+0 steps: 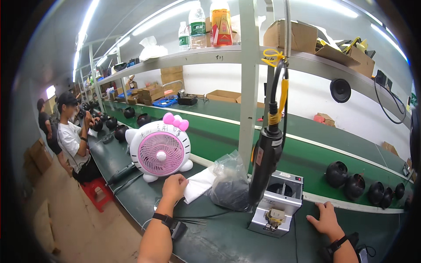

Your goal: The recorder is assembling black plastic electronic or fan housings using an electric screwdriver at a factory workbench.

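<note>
Head view: left hand (pixel 174 187) pinches one white sheet (pixel 199 184), right hand (pixel 326 219) spread beside one silver device (pixel 278 202).

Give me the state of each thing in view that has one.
Left hand, fingers bent at white sheet, grip unclear
Right hand, open, empty
White-and-pink fan, upright, spin unclear
Black power tool, hanging upright
Clear plastic bag, filled, dark contents
Silver device, standing, power unclear
Upper-shelf bottles, upright
Upper-shelf cardboard box, open, filled

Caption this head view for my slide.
Left hand at a white sheet near a fan; right hand beside a silver machine on the green bench.
</note>
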Demonstrator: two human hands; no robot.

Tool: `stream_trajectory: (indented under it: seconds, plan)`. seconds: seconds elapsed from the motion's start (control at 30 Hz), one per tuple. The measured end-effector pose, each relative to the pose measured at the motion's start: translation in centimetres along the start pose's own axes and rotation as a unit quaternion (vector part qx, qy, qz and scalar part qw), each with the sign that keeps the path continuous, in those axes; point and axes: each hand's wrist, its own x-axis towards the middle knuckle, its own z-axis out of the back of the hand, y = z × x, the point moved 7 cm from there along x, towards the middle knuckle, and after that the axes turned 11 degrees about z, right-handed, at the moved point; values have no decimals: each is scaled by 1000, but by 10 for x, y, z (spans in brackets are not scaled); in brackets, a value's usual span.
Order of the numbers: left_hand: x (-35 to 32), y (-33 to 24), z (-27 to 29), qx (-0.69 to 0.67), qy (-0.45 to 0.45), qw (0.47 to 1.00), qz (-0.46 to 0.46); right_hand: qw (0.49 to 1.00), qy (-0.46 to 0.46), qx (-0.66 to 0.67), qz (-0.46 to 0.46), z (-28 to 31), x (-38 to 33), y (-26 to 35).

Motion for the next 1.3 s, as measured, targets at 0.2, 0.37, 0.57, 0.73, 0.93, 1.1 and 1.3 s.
stream_trajectory:
  seconds: [0.2,0.37,0.57,0.73,0.93,1.1,1.3]
  plan:
    - [5,-2,1,-21,-25,998,-59,1000,-3,-7,4,-2,1,-1]
    - [-3,-20,6,-23,-20,999,-44,1000,0,-18,2,-2,1,-1]
    - [-18,-48,-20,149,24,981,-122,1000,-6,-22,8,-3,1,-2]
    - [-7,-42,-28,105,40,989,-97,1000,-9,-9,5,-4,-1,-3]
    - [-29,-67,-9,8,-46,968,-245,1000,-12,-9,14,-1,-1,-1]
    - [-47,-89,-11,-109,75,944,-301,1000,-10,-12,6,-3,0,-3]
    - [-21,-52,-25,-269,105,949,-124,1000,-5,-17,8,-4,0,-3]
